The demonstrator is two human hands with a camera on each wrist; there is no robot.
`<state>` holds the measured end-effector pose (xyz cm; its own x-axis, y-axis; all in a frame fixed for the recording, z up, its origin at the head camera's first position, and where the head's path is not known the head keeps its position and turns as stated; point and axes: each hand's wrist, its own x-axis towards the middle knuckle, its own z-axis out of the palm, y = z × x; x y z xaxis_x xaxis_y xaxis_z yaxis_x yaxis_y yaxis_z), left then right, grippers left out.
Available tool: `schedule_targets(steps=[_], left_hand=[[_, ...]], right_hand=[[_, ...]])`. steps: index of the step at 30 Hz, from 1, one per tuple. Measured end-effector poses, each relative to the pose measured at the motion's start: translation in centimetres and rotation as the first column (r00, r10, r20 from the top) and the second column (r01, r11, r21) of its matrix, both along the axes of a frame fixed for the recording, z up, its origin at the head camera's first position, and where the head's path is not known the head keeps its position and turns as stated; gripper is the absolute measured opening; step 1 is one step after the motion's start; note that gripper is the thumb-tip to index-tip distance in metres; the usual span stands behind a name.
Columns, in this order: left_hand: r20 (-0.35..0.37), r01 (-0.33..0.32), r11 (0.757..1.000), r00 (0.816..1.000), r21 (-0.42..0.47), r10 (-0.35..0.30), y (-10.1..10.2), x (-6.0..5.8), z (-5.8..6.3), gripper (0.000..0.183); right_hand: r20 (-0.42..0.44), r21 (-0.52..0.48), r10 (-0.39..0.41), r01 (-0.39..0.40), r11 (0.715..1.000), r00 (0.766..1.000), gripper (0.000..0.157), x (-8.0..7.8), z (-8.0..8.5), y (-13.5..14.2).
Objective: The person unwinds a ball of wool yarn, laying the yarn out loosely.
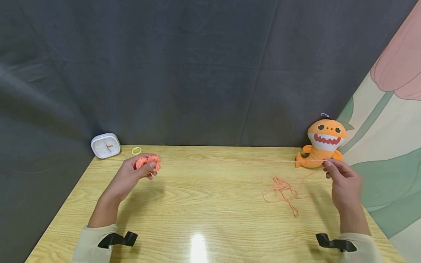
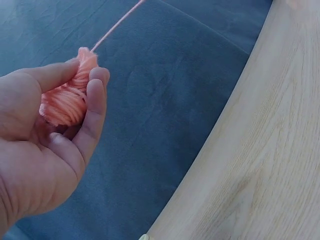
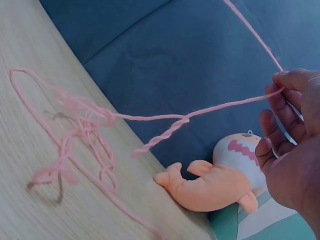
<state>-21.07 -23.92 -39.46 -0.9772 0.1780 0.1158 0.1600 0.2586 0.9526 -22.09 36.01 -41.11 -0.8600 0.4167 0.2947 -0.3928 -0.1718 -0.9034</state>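
Note:
My left hand (image 1: pixel 133 173) grips a small coral-pink ball of yarn (image 1: pixel 148 163) above the left part of the table, thumb on one side and fingers curled round the other. From the ball a taut strand (image 2: pixel 117 26) leads off, crossing to the far right. There my right hand (image 1: pixel 343 179) pinches the yarn between thumb and forefinger. Below that pinch, the strand (image 3: pixel 230 104) runs down toward a loose tangle of yarn (image 1: pixel 282 185) lying on the wood, with a short twisted piece (image 3: pixel 162 136) hanging from it.
An orange shark plush (image 1: pixel 323 142) sits at the back right, just behind my right hand. At the back left stand a white clock (image 1: pixel 106 145) and a yellow ring (image 1: pixel 136 150). Dark cloth (image 1: pixel 184 73) hangs behind the wooden table (image 1: pixel 210 204).

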Motion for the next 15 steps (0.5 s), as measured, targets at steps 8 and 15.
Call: schedule_targets(steps=[8, 15], left_hand=[[-0.022, -0.033, 0.998, 0.999, 0.047, 0.034, 0.0, -0.1, -0.1, 0.047], [0.000, -0.120, 0.992, 0.993, 0.044, 0.120, -0.2, 0.0, 0.1, 0.049]], right_hand=[[-0.002, -0.027, -0.012, 0.012, 1.000, 1.000, 0.014, 0.4, -0.4, 0.5], [-0.003, -0.035, -0.022, 0.022, 0.999, 1.000, 0.011, 0.6, -0.6, 1.1]])
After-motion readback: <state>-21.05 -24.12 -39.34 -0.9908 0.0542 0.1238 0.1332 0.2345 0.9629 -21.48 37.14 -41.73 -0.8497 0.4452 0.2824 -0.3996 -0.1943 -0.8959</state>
